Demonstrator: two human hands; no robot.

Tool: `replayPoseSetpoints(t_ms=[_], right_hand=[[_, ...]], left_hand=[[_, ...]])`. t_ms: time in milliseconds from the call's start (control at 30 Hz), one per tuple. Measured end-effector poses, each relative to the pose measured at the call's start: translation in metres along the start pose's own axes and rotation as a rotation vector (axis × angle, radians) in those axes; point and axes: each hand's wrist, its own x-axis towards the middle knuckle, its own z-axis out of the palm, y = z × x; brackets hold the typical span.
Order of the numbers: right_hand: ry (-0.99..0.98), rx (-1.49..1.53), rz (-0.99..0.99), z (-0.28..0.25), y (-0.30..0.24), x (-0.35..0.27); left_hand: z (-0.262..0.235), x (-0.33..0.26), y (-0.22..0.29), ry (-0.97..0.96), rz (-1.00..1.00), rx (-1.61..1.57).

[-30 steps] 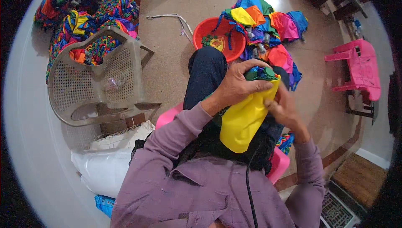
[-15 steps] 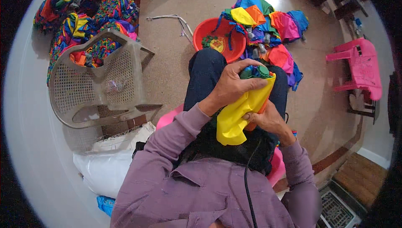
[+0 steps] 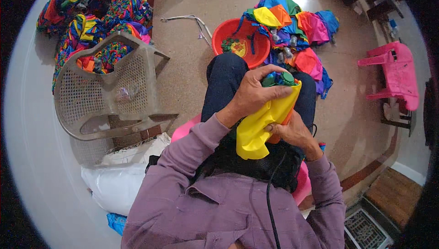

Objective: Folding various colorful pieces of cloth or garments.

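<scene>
Over my lap I hold a bundle of thin, shiny coloured fabric [image 3: 256, 132], mostly yellow, with an orange panel on its right and blue at the top. A round green ribbed cap [image 3: 287, 79] shows at its upper end. My left hand [image 3: 250, 94] is closed round the top, thumb lying across the yellow cloth beneath the cap. Lower down, my right hand [image 3: 292, 132] pinches the yellow and orange panels, its thumb on the yellow; its other fingers are partly hidden by the cloth.
Beyond my knees stands a red basin [image 3: 264, 57] holding small green pieces [image 3: 228, 43]. Beside it lies a heap of coloured fabric [image 3: 274, 16]. Left are a grey-brown plastic chair [image 3: 103, 84], rainbow bundles [image 3: 82, 29] and a white sack [image 3: 112, 185]. A pink stool [image 3: 395, 73] is at right.
Both hands keep their hold on the fabric bundle almost unmoved. The surroundings have shifted very slightly in the view.
</scene>
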Motion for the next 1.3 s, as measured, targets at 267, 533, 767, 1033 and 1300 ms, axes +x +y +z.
replayPoseSetpoints(t_ms=[267,533,767,1033,1300], right_hand=[[-0.003,-0.015,-0.001,0.001,-0.003,-0.001],[-0.059,-0.256,-0.068,-0.039,-0.028,-0.011],[0.308,-0.724,-0.261,-0.051,-0.123,-0.010],[0.123,-1.111,-0.421,-0.028,-0.158,0.016],[0.012,-1.293,-0.400,-0.030,-0.162,0.026]], left_hand=[[-0.001,0.000,-0.001,-0.006,-0.005,0.022],[0.001,-0.001,0.001,-0.030,-0.039,0.000],[0.007,-0.001,0.006,-0.024,-0.039,-0.017],[0.004,0.000,0.003,-0.102,-0.086,0.015],[0.001,0.001,-0.002,-0.107,0.003,0.077]])
